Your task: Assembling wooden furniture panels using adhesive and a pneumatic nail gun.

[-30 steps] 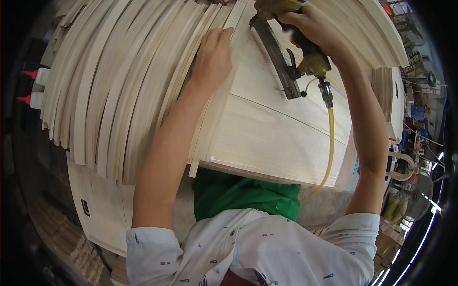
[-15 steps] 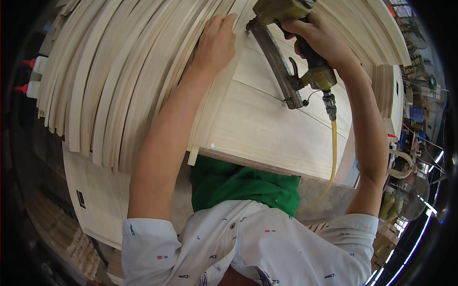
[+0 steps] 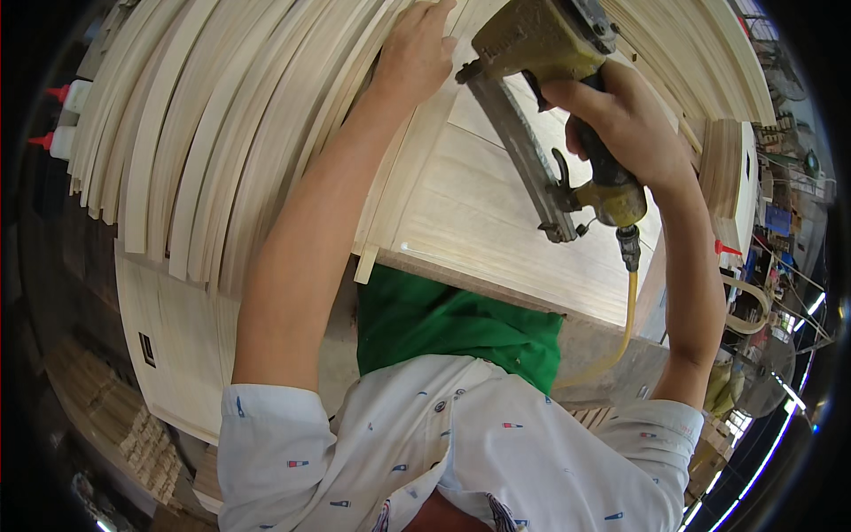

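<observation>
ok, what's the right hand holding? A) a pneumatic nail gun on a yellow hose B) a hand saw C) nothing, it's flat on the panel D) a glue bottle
A: the right hand grips the handle of a worn nail gun, with a yellow hose running down from its base, while the left hand rests on the curved wooden strips.

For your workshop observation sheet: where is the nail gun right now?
In the head view, upper right: the right hand grips the nail gun over the pale wooden panel, beside the left hand.
</observation>
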Motion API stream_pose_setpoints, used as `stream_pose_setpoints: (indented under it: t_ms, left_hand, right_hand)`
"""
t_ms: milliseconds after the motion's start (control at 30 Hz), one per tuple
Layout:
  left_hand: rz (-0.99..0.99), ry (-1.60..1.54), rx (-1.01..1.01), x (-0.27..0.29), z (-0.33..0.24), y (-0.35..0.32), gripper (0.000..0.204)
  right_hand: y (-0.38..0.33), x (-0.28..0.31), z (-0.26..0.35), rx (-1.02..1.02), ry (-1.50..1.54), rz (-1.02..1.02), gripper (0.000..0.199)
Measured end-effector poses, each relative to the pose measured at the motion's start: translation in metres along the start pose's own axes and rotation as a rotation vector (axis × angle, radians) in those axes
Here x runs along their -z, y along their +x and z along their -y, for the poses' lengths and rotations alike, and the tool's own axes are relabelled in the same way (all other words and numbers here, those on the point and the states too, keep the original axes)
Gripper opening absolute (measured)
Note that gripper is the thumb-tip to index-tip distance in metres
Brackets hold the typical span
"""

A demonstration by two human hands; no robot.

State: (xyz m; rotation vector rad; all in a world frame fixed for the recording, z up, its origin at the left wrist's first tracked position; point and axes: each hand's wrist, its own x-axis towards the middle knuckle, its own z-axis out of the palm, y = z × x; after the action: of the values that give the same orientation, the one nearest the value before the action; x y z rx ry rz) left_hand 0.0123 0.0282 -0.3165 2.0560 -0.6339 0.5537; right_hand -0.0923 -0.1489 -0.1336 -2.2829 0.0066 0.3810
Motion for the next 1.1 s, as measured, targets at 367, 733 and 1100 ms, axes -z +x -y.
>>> stream_pose_setpoints:
  t_ms: [367,733,1100]
  left_hand:
    - [-0.013,0.042,0.027,-0.002,0.002,0.003,0.047]
    - [-0.061,0.003,-0.043,-0.007,0.01,0.003,0.047]
    - [-0.108,-0.387,0.302,0.029,-0.005,0.01,0.024]
  right_hand:
    - [-0.035,-0.025,0.011,-0.023,0.109,0.074,0.027]
    - [-0.064,-0.042,0.013,-0.045,0.055,0.18,0.027]
    - [-0.139,-0.002,-0.019,-0.218,0.177,-0.099,0.029]
